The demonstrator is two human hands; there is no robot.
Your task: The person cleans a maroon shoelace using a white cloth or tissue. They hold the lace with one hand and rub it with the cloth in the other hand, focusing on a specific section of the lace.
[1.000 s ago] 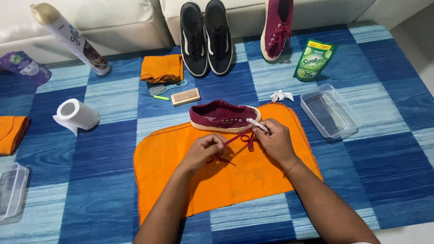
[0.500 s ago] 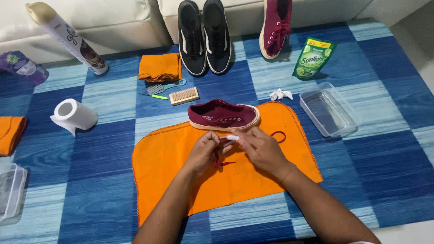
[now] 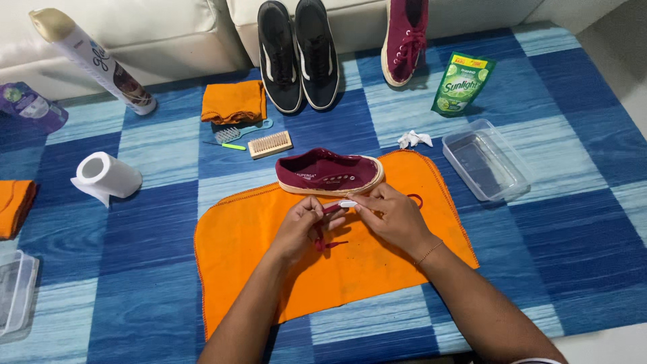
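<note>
maroon shoe (image 3: 328, 171) | orange cloth (image 3: 364, 269) | blue checked mat (image 3: 148, 269) | black shoes (image 3: 298, 50) | green pouch (image 3: 461, 84)

Two hands, left hand (image 3: 300, 226) and right hand (image 3: 391, 216), pinch one maroon shoelace (image 3: 330, 210). Just beyond the grip: one maroon canvas sneaker (image 3: 329, 172); farther beyond, a second maroon sneaker (image 3: 404, 37) and two black sneakers (image 3: 298, 50). Three orange cloths: one beneath the grip (image 3: 323, 256), one folded beyond (image 3: 234, 101), one far left (image 3: 15, 205). Two clear plastic trays (image 3: 484, 162).
</note>
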